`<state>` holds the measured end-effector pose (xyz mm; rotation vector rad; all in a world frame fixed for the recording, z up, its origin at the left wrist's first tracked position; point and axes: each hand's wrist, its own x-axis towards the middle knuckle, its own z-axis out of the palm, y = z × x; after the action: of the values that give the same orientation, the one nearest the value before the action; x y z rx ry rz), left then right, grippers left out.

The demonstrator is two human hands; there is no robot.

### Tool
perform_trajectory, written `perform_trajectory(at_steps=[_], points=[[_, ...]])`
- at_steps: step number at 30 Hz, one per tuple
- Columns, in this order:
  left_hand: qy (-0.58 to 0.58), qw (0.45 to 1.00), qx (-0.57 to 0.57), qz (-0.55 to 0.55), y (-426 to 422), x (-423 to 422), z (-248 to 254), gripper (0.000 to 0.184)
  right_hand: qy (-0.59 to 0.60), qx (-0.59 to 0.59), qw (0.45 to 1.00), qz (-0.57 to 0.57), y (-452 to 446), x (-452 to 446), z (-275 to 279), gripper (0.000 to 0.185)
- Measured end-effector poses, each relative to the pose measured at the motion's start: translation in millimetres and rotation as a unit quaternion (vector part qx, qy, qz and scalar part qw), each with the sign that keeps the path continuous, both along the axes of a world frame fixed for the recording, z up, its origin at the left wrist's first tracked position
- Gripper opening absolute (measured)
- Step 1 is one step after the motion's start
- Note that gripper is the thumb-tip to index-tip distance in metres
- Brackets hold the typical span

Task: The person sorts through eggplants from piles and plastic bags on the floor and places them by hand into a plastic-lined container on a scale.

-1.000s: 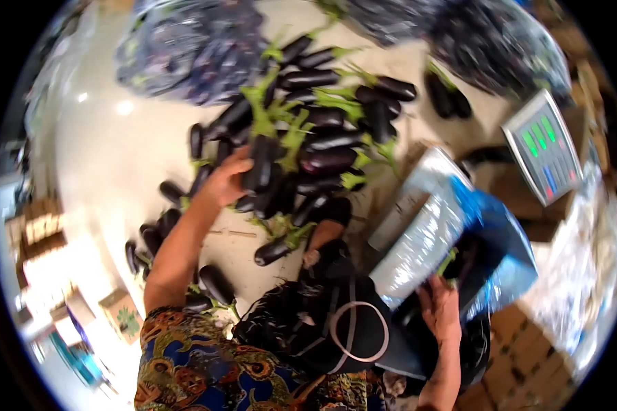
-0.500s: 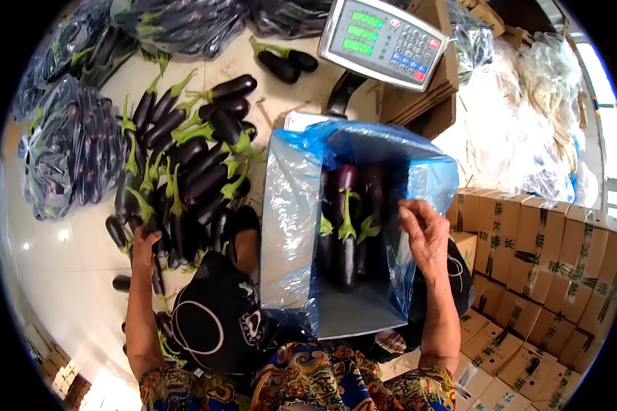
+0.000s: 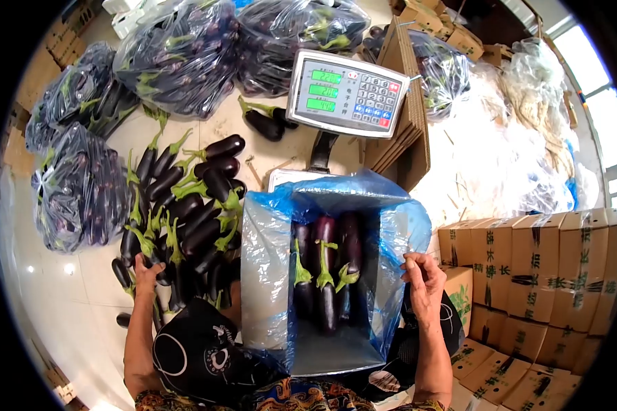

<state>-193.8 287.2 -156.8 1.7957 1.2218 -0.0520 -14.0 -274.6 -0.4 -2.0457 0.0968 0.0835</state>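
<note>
A box with a blue plastic liner [image 3: 264, 274] stands open before me, with several dark eggplants [image 3: 328, 301] lying in it, green stems toward the middle. My right hand [image 3: 426, 282] is at the box's right edge, thumb and fingertips pinched together on the liner. On the floor to the left lies a heap of eggplants [image 3: 197, 220]. My left hand [image 3: 147, 274] is at the near left side of that heap, its fingers closed round an eggplant that is partly hidden.
A scale display [image 3: 346, 92] with green lit readouts rises behind the box. Plastic bags full of eggplants [image 3: 82, 188] stand left and behind. Flat cardboard [image 3: 408, 109] leans beside the scale. Printed cartons [image 3: 528, 267] are stacked at right, below clear plastic sheeting [image 3: 528, 151].
The view has shifted, so box, heap and scale appear lower and further left. My right fingertips have come together at the liner's edge. My left hand stays at the heap.
</note>
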Motion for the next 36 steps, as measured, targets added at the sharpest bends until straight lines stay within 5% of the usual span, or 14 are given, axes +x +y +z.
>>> perform_trajectory(at_steps=[4, 17, 21, 28, 30, 32, 36], points=[[0.042, 0.999, 0.02, 0.017, 0.7, 0.9, -15.2, 0.109, 0.009, 0.045, 0.999, -0.016, -3.7, -0.9, -4.8, 0.014], [-0.072, 0.994, -0.064, -0.059, -13.0, 26.8, 7.2, 0.105, 0.0, -0.001, 0.998, 0.062, 5.7, -4.2, 5.9, 0.011], [-0.021, 0.999, 0.017, -0.033, -8.1, 19.6, -9.0, 0.104, 0.012, 0.003, 0.998, 0.061, 4.9, -5.9, 5.7, 0.011], [-0.079, 0.996, -0.031, -0.042, -9.3, 25.0, 7.3, 0.078, 0.014, 0.01, 0.998, 0.061, 9.1, -4.7, 5.7, 0.011], [-0.07, 0.994, -0.03, -0.079, -9.6, 31.8, 20.3, 0.097, 0.011, -0.002, 0.998, 0.064, 11.0, -3.2, 8.2, 0.013], [-0.102, 0.986, -0.037, -0.13, -36.6, 56.2, 64.6, 0.069, 0.013, 0.015, 0.998, 0.055, 13.5, -3.1, 8.5, 0.013], [-0.141, 0.972, -0.017, -0.188, -69.7, 87.0, 123.9, 0.065, 0.003, 0.016, 0.998, 0.053, 13.3, -5.2, 7.0, 0.013]])
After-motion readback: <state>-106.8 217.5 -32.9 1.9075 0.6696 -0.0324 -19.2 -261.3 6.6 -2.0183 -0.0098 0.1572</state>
